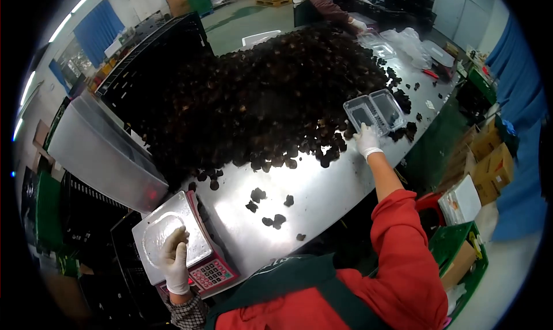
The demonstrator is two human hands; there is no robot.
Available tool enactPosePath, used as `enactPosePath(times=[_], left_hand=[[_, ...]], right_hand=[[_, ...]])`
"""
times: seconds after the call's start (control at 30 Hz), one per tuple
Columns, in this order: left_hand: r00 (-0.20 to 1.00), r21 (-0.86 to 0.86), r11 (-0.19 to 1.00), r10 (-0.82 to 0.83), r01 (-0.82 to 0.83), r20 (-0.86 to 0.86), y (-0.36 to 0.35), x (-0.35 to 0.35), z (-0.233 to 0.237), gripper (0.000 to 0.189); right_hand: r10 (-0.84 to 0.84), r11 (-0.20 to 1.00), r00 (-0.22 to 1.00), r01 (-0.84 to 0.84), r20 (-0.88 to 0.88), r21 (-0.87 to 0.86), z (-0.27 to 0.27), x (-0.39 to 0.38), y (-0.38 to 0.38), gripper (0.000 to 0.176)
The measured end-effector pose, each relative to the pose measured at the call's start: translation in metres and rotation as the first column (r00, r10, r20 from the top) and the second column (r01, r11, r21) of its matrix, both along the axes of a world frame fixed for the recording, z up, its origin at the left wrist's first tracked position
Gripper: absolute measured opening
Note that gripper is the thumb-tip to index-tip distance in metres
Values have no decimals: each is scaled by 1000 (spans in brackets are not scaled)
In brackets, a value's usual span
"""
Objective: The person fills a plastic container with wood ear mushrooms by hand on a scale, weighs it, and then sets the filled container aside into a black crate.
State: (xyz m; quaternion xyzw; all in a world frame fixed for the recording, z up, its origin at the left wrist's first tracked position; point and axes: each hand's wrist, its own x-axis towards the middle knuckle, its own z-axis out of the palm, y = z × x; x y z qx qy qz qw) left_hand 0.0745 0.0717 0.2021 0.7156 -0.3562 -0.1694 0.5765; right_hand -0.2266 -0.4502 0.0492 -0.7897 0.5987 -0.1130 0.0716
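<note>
My right hand (367, 141), in a white glove, grips the near edge of an open clear plastic clamshell box (362, 112) at the right side of the table. The box has its lid folded back, and no contents show in it. Over the pan of a red-and-white digital scale (199, 238) is my left hand (174, 261), also gloved, its fingers loosely bent and apart from the thumb. Nothing shows in it. A large heap of dark, mushroom-like pieces (271, 94) covers much of the table, with several loose ones (258, 195) nearer me.
The metal table (322, 197) runs away from me. A co-worker's gloved hand (358, 25) is at the far end, near plastic bags (408, 45) and red-handled scissors (430, 74). A translucent bin (103, 151) stands left; cardboard boxes (492, 169) and a green crate (481, 266) are right.
</note>
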Motion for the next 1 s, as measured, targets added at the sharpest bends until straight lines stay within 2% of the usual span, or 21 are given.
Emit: enactPosePath(times=[0.07,0.1,0.2,0.23,0.27,0.33,0.37,0.47,0.53,0.6,0.67,0.73,0.77,0.83,0.9,0.93,0.97,1.0], left_hand=[[992,29,994,109,-107,-68,3,-12,-16,32],[988,46,990,133,-130,-73,1,-19,-16,31],[975,44,980,198,-194,-98,-10,-34,-16,30],[979,49,981,191,-187,-78,-13,-34,-17,29],[978,50,981,193,-190,-74,-18,-36,-18,29],[981,33,985,172,-170,-94,-33,-40,-20,28],[984,-9,989,143,-145,-109,-44,-41,-22,27],[987,6,997,71,-71,-145,-86,-56,-14,27],[990,-5,999,-47,47,-133,-113,-61,-16,28],[985,29,985,-172,173,-19,-140,-70,-12,29],[966,80,968,-243,236,88,-161,-80,-11,29],[932,101,935,-350,341,90,-174,-91,-1,30],[915,108,929,-367,353,169,-177,-89,-9,31],[907,112,920,-389,375,163,-178,-92,-11,31],[906,147,912,-401,382,132,-175,-91,-9,32],[903,126,926,-376,356,209,-172,-91,-6,33],[894,105,939,-344,328,285,-170,-90,-4,33],[882,85,951,-307,297,357,-167,-88,-2,34]], right_hand=[[-49,990,996,58,-68,131,-1,9,-9,45],[-49,995,993,58,-107,83,-7,8,-17,40],[-48,994,995,57,-92,92,-12,-2,-46,29],[-43,995,999,45,-19,90,1,-8,-43,22],[8,995,998,-1,-63,101,16,-16,-41,20],[-19,996,1000,20,-4,82,38,-27,-42,20],[-6,1000,1000,6,19,-6,32,-34,-49,20],[28,1000,997,-28,76,2,73,-47,-35,27],[49,997,993,-42,104,-64,88,-53,-28,33],[77,990,987,-59,138,-129,96,-56,-22,36],[136,976,989,-126,48,-180,91,-59,-21,45],[138,968,990,-140,-22,-210,97,-61,-15,50],[79,983,996,-70,47,-171,101,-63,-16,49],[-45,995,983,60,178,-78,109,-62,-22,48],[75,937,957,28,278,-349,110,-56,-28,41],[145,881,937,23,317,-473,112,-51,-24,37],[329,778,882,-50,338,-626,114,-43,-21,26],[496,688,822,-175,281,-704,131,-25,-5,18]])
